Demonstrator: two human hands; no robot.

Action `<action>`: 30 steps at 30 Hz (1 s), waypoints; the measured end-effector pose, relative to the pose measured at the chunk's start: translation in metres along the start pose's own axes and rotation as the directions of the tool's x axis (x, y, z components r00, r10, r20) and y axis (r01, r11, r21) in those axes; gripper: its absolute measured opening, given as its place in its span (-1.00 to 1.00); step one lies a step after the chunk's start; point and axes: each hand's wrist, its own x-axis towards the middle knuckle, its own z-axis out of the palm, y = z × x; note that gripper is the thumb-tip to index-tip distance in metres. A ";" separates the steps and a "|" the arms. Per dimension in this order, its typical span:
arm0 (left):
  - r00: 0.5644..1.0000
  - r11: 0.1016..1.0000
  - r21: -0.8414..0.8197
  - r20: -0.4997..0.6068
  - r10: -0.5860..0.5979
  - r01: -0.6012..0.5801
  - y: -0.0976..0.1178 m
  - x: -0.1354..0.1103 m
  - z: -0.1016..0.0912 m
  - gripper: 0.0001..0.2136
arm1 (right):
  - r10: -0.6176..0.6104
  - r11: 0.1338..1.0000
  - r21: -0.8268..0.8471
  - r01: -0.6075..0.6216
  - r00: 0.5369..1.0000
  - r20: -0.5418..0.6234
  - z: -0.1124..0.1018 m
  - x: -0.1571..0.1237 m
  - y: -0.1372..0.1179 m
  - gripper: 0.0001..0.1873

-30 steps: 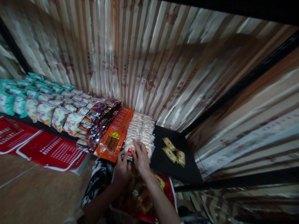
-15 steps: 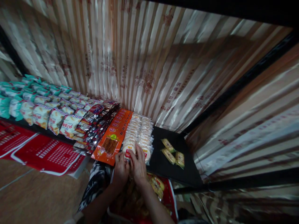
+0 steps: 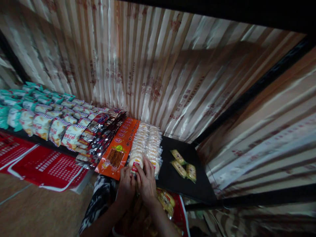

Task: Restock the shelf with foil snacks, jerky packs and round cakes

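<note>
Two rows of round white crackers in clear wrappers point(image 3: 139, 144) stand on the black shelf. At the front of the left row is a wrapped round cracker point(image 3: 135, 163) with a red and yellow label. My left hand point(image 3: 126, 185) grips its lower left edge with curled fingers. From the right, my right hand point(image 3: 147, 179) closes on the same cracker, its fingers reaching between the two rows. The undersides of both hands are hidden. Left of the rows lies a flat orange snack packet point(image 3: 116, 154).
Three small yellow wrapped cakes point(image 3: 179, 168) lie on the black shelf point(image 3: 170, 184) to the right. Dark shiny packets point(image 3: 98, 141), white snack bags point(image 3: 73, 135) and teal bags point(image 3: 14, 117) line the left. Red baskets point(image 3: 54, 164) stand below; another basket point(image 3: 182, 214) with yellow packs is beneath my arms.
The view has shifted slightly, so the shelf sits a little lower. Both hands stay at the front cracker of the left row, with little visible movement.
</note>
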 end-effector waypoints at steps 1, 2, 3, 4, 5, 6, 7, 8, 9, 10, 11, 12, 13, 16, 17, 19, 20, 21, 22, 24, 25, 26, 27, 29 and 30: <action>1.000 1.000 0.000 0.014 0.000 0.000 -0.001 -0.001 0.000 -0.75 | -0.006 1.000 0.000 0.006 1.000 0.001 -0.001 -0.001 0.001 -0.63; 1.000 1.000 0.000 0.030 0.001 -0.001 -0.001 -0.001 0.000 -0.75 | -0.013 1.000 0.003 0.013 1.000 0.002 -0.001 -0.003 0.002 -0.64; 0.999 1.000 -0.001 0.045 0.005 -0.005 -0.001 0.000 0.001 -0.74 | -0.020 1.000 0.008 0.020 1.000 0.006 -0.001 -0.004 0.004 -0.65; 0.998 1.000 -0.003 0.058 0.008 -0.008 -0.002 0.000 0.001 -0.74 | -0.027 1.000 0.015 0.026 1.000 0.013 -0.002 -0.006 0.005 -0.64; 0.998 1.000 -0.006 0.065 0.010 -0.010 -0.002 0.001 0.002 -0.73 | -0.031 0.999 0.020 0.030 0.999 0.019 -0.002 -0.008 0.005 -0.63; 0.997 1.000 -0.012 0.074 0.012 -0.012 -0.002 0.002 0.002 -0.73 | -0.030 0.999 0.026 0.030 0.999 0.022 -0.002 -0.010 0.005 -0.62; 0.996 1.000 -0.019 0.083 0.011 -0.010 -0.002 0.003 0.002 -0.72 | -0.024 0.999 0.033 0.024 1.000 0.018 -0.003 -0.012 0.005 -0.60; 0.996 1.000 -0.025 0.089 0.006 -0.004 -0.002 0.003 0.001 -0.73 | -0.010 0.999 0.041 0.010 1.000 0.004 -0.004 -0.016 0.005 -0.60; 0.996 1.000 -0.029 0.093 0.000 0.002 -0.002 0.003 0.000 -0.73 | 0.017 0.999 0.049 -0.016 1.000 -0.015 -0.005 -0.020 0.005 -0.61; 0.996 1.000 -0.030 0.094 -0.001 0.004 -0.002 0.003 -0.002 -0.73 | 0.055 0.997 0.056 -0.053 0.998 -0.040 -0.006 -0.024 0.006 -0.63; 0.996 1.000 -0.027 0.094 0.003 0.000 -0.002 0.003 -0.003 -0.74 | 0.103 0.993 0.059 -0.100 0.992 -0.067 -0.008 -0.029 0.007 -0.66; 0.995 1.000 -0.023 0.097 0.009 -0.007 -0.003 0.003 -0.005 -0.74 | 0.159 0.986 0.058 -0.153 0.983 -0.096 -0.009 -0.033 0.009 -0.70; 0.994 1.000 -0.018 0.104 0.015 -0.013 -0.003 0.003 -0.006 -0.75 | 0.214 0.977 0.054 -0.208 0.969 -0.126 -0.010 -0.037 0.012 -0.73; 0.990 1.000 -0.011 0.138 0.022 -0.021 -0.003 0.006 -0.007 -0.77 | 0.319 0.947 0.039 -0.318 0.928 -0.191 -0.012 -0.042 0.021 -0.77; 0.989 1.000 -0.009 0.144 0.018 -0.017 -0.002 0.008 -0.006 -0.78 | 0.333 0.942 0.033 -0.333 0.923 -0.192 -0.013 -0.040 0.023 -0.78; 0.990 1.000 -0.004 0.143 0.015 -0.015 -0.002 0.011 -0.004 -0.79 | 0.348 0.937 0.017 -0.350 0.923 -0.166 -0.012 -0.034 0.026 -0.78; 0.990 1.000 0.000 0.138 0.017 -0.017 -0.002 0.012 -0.003 -0.80 | 0.355 0.934 0.009 -0.358 0.923 -0.151 -0.012 -0.029 0.027 -0.78; 0.991 1.000 0.003 0.129 0.019 -0.020 -0.002 0.013 -0.001 -0.81 | 0.364 0.930 0.001 -0.368 0.921 -0.141 -0.012 -0.025 0.027 -0.78; 0.992 1.000 0.006 0.122 0.024 -0.025 -0.002 0.013 0.000 -0.82 | 0.373 0.926 -0.001 -0.377 0.917 -0.137 -0.011 -0.021 0.026 -0.77; 0.993 0.999 0.006 0.111 0.033 -0.034 -0.003 0.013 0.002 -0.84 | 0.383 0.923 0.014 -0.385 0.912 -0.144 -0.011 -0.016 0.026 -0.78; 0.994 0.999 0.005 0.107 0.035 -0.036 -0.004 0.013 0.002 -0.85 | 0.382 0.924 0.030 -0.382 0.912 -0.148 -0.011 -0.015 0.026 -0.78; 0.994 0.999 0.004 0.101 0.036 -0.037 -0.004 0.012 0.003 -0.84 | 0.377 0.926 0.047 -0.375 0.914 -0.150 -0.011 -0.014 0.026 -0.79; 0.995 0.999 0.005 0.096 0.037 -0.038 -0.004 0.012 0.003 -0.84 | 0.372 0.928 0.064 -0.367 0.916 -0.149 -0.011 -0.014 0.027 -0.79; 0.996 0.999 0.011 0.082 0.044 -0.045 -0.003 0.012 0.003 -0.83 | 0.369 0.929 0.083 -0.361 0.918 -0.142 -0.011 -0.015 0.028 -0.79; 0.996 0.999 0.014 0.075 0.051 -0.052 -0.002 0.013 0.003 -0.82 | 0.374 0.927 0.083 -0.365 0.917 -0.138 -0.011 -0.015 0.029 -0.79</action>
